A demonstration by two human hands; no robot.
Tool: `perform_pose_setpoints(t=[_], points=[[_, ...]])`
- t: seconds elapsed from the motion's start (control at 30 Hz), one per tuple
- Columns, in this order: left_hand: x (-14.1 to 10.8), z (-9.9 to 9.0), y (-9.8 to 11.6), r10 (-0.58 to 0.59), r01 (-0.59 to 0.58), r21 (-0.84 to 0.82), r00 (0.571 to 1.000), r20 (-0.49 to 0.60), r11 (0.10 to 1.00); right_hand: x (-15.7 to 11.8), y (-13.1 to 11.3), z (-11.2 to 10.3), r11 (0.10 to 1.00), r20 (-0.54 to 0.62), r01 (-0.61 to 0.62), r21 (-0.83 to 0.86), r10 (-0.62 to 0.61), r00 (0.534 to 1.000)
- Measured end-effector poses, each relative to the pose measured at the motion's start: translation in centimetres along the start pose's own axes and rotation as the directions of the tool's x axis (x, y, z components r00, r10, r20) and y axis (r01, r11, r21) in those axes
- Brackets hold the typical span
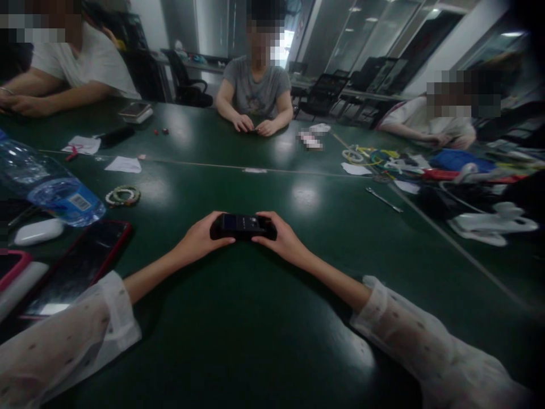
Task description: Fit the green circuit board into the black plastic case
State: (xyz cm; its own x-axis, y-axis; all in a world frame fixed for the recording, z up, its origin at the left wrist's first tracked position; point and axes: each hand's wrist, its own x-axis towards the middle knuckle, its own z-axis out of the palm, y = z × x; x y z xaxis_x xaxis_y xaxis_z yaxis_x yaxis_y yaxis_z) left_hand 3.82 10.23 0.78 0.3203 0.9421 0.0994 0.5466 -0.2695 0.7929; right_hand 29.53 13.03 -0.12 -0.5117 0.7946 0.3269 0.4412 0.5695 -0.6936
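A small black device (243, 225) with a dark screen on its left part is held level between both hands, low over the green table (238, 341). My left hand (204, 236) grips its left end, thumb along the near edge and fingers behind. Around its right end is my right hand (279, 234), with the thumb on the near side and fingers at the far side. The fingertips behind the device are partly hidden.
At the left lie a water bottle (63, 190), a red-edged phone (80, 267), a white case (39, 232) and bracelets (122, 196). A wrench (384, 200), cables (383, 162) and a white tool (494, 223) lie at the right. Three people sit across the table.
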Motion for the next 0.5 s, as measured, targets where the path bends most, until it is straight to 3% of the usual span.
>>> perform_pose_setpoints(t=[0.5], points=[[0.07,0.08,-0.52,-0.048,0.048,0.037,0.999,-0.011,0.998,-0.05,0.08,0.02,0.998,-0.047,-0.013,0.064,0.016,0.999]])
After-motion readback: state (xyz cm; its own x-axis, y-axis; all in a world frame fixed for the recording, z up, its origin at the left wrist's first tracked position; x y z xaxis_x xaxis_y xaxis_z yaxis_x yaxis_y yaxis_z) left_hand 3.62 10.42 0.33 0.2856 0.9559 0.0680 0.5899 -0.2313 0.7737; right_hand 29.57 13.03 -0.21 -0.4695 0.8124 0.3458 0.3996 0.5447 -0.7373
